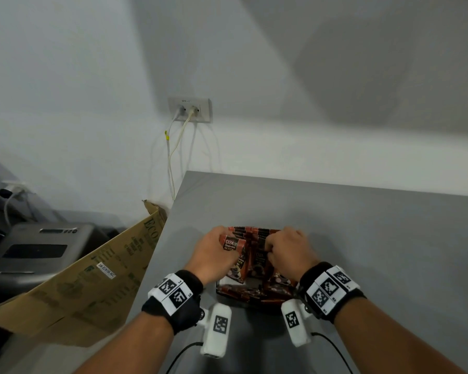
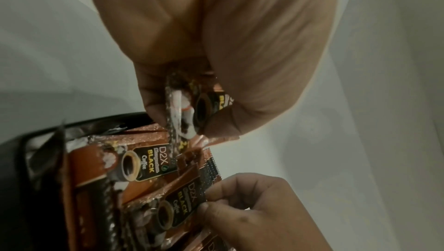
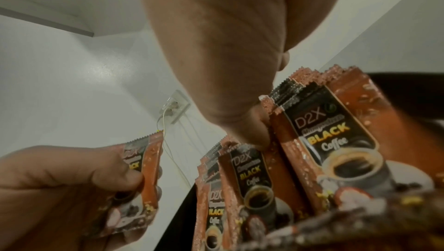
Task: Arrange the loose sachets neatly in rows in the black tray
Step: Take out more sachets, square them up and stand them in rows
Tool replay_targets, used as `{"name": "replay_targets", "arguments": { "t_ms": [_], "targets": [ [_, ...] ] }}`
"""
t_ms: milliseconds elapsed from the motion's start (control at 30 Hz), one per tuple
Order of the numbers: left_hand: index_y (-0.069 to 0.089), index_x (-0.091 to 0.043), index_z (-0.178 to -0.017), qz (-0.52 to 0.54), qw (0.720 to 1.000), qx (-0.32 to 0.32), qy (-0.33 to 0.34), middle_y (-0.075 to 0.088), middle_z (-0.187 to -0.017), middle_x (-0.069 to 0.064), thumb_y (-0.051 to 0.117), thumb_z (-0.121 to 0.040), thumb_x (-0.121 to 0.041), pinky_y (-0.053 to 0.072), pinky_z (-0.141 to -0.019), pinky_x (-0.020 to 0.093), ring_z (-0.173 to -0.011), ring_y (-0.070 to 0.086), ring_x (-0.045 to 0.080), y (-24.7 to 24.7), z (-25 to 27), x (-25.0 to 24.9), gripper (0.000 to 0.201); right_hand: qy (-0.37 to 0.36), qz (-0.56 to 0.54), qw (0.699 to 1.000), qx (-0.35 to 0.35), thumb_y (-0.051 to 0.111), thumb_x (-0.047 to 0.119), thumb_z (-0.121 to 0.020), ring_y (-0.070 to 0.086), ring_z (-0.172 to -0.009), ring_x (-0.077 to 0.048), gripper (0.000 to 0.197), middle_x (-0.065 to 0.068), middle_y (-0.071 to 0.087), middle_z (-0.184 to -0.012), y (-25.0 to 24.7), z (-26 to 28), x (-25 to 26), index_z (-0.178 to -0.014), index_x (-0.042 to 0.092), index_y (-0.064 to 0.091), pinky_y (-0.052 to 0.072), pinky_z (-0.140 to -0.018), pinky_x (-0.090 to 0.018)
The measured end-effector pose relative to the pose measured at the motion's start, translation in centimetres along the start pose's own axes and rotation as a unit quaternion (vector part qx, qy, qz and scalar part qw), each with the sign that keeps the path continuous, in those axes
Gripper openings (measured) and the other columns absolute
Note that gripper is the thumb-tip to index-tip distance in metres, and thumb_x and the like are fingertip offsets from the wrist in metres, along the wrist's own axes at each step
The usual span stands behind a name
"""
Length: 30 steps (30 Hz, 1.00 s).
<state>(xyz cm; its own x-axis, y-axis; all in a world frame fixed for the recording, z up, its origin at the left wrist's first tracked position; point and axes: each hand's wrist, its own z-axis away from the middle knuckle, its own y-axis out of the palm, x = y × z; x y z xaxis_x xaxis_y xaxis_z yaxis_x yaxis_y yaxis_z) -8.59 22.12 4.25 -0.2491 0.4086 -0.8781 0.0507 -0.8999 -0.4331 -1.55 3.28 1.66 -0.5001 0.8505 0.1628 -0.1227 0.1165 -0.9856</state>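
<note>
A black tray (image 1: 255, 298) sits on the grey table and holds brown "D2X Black Coffee" sachets (image 1: 260, 259) standing on edge in rows. My left hand (image 1: 222, 244) is over the tray's left side and pinches one loose sachet (image 1: 230, 242) upright; in the left wrist view this held sachet (image 2: 185, 110) is between thumb and fingers. My right hand (image 1: 272, 247) is curled over the right rows, and its fingers (image 2: 240, 194) pinch the tops of the standing sachets (image 2: 182, 204). In the right wrist view my thumb (image 3: 242, 122) presses between two rows (image 3: 336, 141).
An open cardboard box (image 1: 92, 279) leans against the table's left edge. Past it stands a grey machine (image 1: 38, 249). A wall socket (image 1: 189, 109) with cables hangs behind the table's (image 1: 362, 238) far left corner.
</note>
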Motion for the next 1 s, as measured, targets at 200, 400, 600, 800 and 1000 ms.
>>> {"name": "replay_targets", "arguments": {
  "t_ms": [200, 400, 600, 800, 1000],
  "targets": [
    [0.061, -0.018, -0.101, 0.031, 0.998, 0.054, 0.025, 0.073, -0.093, 0.005, 0.069, -0.08, -0.001, 0.058, -0.076, 0.048, -0.083, 0.072, 0.028, 0.1, -0.1, -0.5, 0.028, 0.029, -0.344, 0.938, -0.015, 0.07, 0.026, -0.087, 0.065, -0.083, 0.004, 0.02, 0.017, 0.071, -0.092, -3.3, 0.9, 1.0, -0.106, 0.03, 0.073, 0.048, -0.075, -0.008],
    [0.063, -0.014, -0.096, 0.017, 0.995, 0.089, 0.04, 0.073, -0.085, 0.004, 0.076, -0.069, -0.004, 0.057, -0.071, 0.036, -0.073, 0.069, 0.022, 0.4, -1.7, -1.0, 0.032, 0.024, -0.342, 0.939, -0.01, 0.068, 0.009, -0.086, 0.07, -0.077, -0.006, 0.023, 0.009, 0.074, -0.085, -4.8, 1.1, 0.6, -0.09, 0.031, 0.075, 0.059, -0.074, -0.027],
    [0.068, -0.029, -0.107, -0.348, 0.929, 0.075, 0.097, 0.062, -0.108, -0.009, 0.068, -0.08, -0.01, 0.047, -0.091, 0.029, -0.107, 0.051, 0.016, -0.4, -4.1, 0.8, 0.033, 0.053, -0.273, 0.96, 0.015, 0.06, 0.007, -0.088, 0.067, -0.076, -0.007, 0.023, 0.007, 0.069, -0.089, -4.7, 1.6, -1.9, -0.091, 0.027, 0.071, 0.054, -0.065, -0.02],
    [0.057, -0.031, -0.104, -0.5, 0.846, 0.109, 0.149, 0.047, -0.1, -0.009, 0.074, -0.068, -0.054, 0.028, -0.081, 0.033, -0.1, 0.04, 0.017, 1.3, -4.8, 1.5, 0.045, 0.028, -0.243, 0.968, 0.056, 0.058, 0.01, -0.086, 0.066, -0.08, -0.006, 0.023, 0.01, 0.068, -0.093, -3.9, 1.8, -1.0, -0.092, 0.029, 0.071, 0.058, -0.075, -0.027],
    [0.05, -0.026, -0.101, -0.542, 0.82, 0.065, 0.172, 0.052, -0.104, -0.005, 0.067, -0.067, -0.07, 0.033, -0.089, 0.037, -0.1, 0.041, 0.019, 2.1, -4.9, 2.2, 0.058, 0.033, -0.239, 0.969, 0.057, 0.058, 0.008, -0.087, 0.065, -0.082, -0.007, 0.022, 0.009, 0.067, -0.095, -3.8, 1.9, -0.8, -0.096, 0.024, 0.072, 0.056, -0.073, -0.023]
  ]
}}
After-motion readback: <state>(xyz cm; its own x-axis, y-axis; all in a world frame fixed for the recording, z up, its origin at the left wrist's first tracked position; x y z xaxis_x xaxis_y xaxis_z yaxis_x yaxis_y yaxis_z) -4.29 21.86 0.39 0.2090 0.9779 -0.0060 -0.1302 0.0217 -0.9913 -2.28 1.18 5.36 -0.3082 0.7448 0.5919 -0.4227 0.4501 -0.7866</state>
